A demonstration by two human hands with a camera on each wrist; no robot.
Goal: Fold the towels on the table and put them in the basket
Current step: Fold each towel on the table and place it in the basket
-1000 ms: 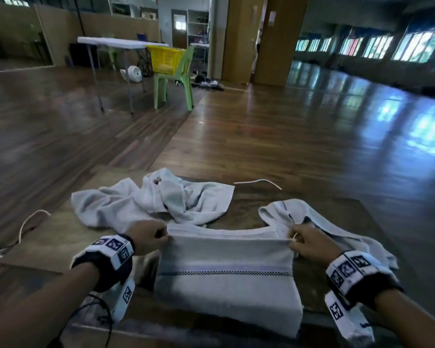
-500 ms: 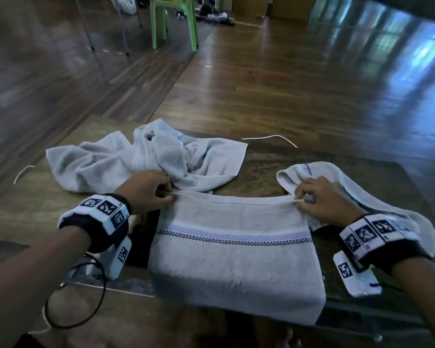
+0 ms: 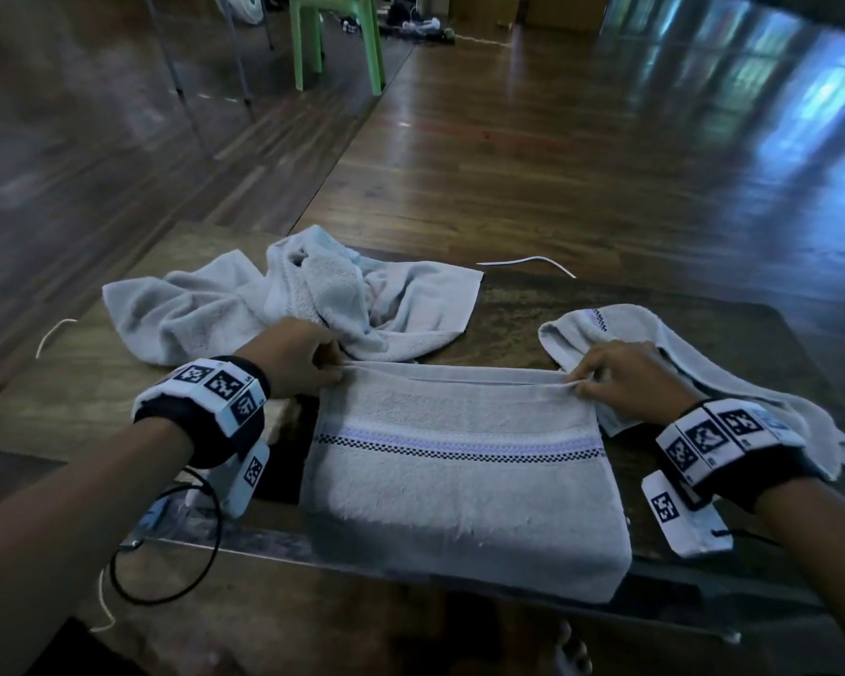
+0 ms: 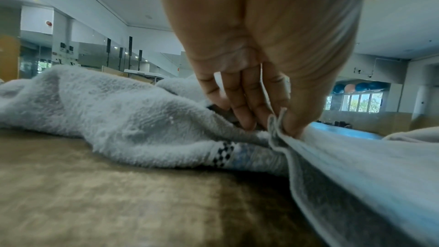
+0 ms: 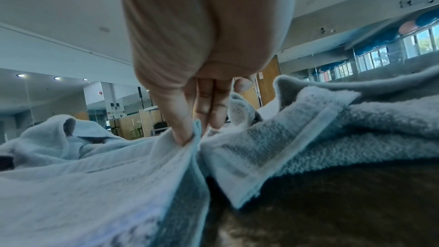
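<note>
Both hands, left hand (image 3: pixel 297 356) and right hand (image 3: pixel 635 378), pinch the folded grey striped towel (image 3: pixel 464 475) at the brown wooden table (image 3: pixel 69 383)'s near edge; a crumpled pale grey towel (image 3: pixel 245 304) crowds its far-left corner.

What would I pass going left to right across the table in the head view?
Crumpled towel → left hand → folded towel → right hand → long towel.

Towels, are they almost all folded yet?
Not yet. The striped towel is folded over once; the left hand and right hand each pinch a far corner. The crumpled towel and the towel by the right wrist lie unfolded. No basket is in view.
</note>
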